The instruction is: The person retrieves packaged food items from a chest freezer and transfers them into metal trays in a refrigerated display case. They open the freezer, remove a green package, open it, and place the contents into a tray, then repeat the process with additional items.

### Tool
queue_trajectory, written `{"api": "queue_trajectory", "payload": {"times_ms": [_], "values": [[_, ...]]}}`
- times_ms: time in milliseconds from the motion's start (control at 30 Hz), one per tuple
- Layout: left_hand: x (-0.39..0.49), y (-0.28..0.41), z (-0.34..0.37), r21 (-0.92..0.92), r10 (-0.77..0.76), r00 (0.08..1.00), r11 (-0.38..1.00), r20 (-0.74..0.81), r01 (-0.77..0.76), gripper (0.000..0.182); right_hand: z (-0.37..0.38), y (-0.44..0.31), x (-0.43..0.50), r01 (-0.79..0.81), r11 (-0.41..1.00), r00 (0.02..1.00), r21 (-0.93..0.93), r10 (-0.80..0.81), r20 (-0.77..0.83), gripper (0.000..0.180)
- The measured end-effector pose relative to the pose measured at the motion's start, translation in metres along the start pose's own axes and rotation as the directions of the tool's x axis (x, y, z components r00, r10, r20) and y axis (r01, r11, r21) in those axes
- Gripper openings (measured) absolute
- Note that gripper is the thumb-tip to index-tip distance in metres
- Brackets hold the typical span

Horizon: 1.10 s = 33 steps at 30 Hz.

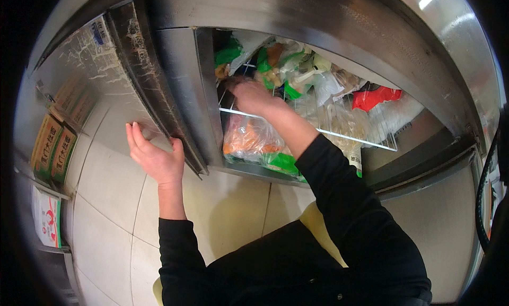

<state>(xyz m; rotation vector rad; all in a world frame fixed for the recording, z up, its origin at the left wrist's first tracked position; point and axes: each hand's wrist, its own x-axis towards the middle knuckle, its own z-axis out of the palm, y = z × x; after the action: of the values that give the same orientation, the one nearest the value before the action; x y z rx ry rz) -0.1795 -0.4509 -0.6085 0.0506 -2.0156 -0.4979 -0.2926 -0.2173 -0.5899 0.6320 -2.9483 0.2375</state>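
Note:
My left hand (157, 159) holds the free edge of an open stainless-steel refrigerator door (133, 63), thumb on the gasket side and fingers on the outer face. Inside the cabinet, my right hand (254, 97) reaches over the left end of a white wire shelf (358, 140). Motion blurs its fingers, so whether they hold anything is unclear. Clear and green plastic bags of food (294, 75) crowd around and beyond it. Below the shelf lies a clear bag with orange contents (250, 137). A red bag (375, 98) rests farther right.
Printed cardboard cartons (51, 149) and a white printed box (47, 216) stand on a rack at the left. Pale tiles (107, 178) cover the floor. Beneath me shows a yellow seat (318, 226). Another steel door (433, 234) stands at the right, near a black cable (482, 202).

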Motion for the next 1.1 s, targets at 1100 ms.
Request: {"api": "queue_trajectory", "payload": {"times_ms": [1100], "values": [[-0.003, -0.01, 0.001, 0.008, 0.033, 0.999, 0.999, -0.003, -0.033, 0.092, -0.043, 0.125, 0.04, -0.361, 0.583, 0.819, -0.727, 0.571, 0.051, 0.069]]}}
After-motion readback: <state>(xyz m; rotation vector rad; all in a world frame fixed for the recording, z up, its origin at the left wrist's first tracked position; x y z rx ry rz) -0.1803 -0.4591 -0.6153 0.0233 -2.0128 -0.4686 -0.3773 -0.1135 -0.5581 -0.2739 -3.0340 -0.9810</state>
